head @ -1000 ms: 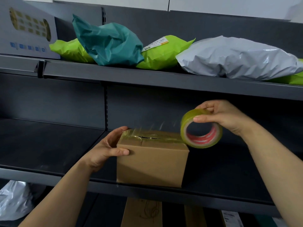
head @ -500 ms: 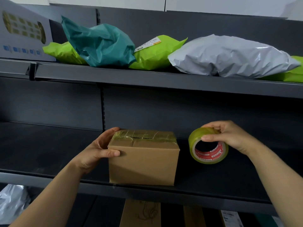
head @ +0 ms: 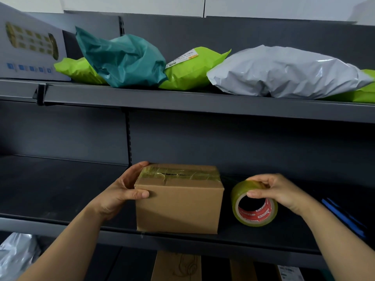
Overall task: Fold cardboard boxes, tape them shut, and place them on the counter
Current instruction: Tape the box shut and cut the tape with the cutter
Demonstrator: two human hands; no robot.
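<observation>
Cardboard box (head: 178, 207), small and brown, stands on the middle shelf (head: 60, 195) of a dark grey metal rack, close to the shelf's front edge. Its top flaps are closed, and strips of clear yellowish tape (head: 182, 175) run across the seam, wrinkled in places.

The person's left hand (head: 119, 193) holds the box's left side. Its fingers (head: 140, 169) curl over the top left edge, and the thumb presses on the front face near the upper left corner.

Just to the right of the box, and not touching it, a roll of clear packing tape (head: 255, 214) with a red printed core stands on edge on the same shelf. The right hand (head: 282, 193) grips the roll from above: the thumb reaches across the front of the hole while the fingers (head: 261, 180) wrap over the top of the roll.

Further right on this shelf lies a flat blue object (head: 341, 216); what it is cannot be told.

On the upper shelf (head: 182, 102) lie soft mailing bags: a teal bag (head: 125, 59) resting on lime green bags (head: 192, 74), one with a white shipping label, and a large pale grey bag (head: 284, 72) to the right. A white printed carton (head: 30, 47) stands at the far left.

Below the middle shelf, flat brown cardboard (head: 176, 266) shows, and a grey plastic bag (head: 14, 256) sits at the lower left.
</observation>
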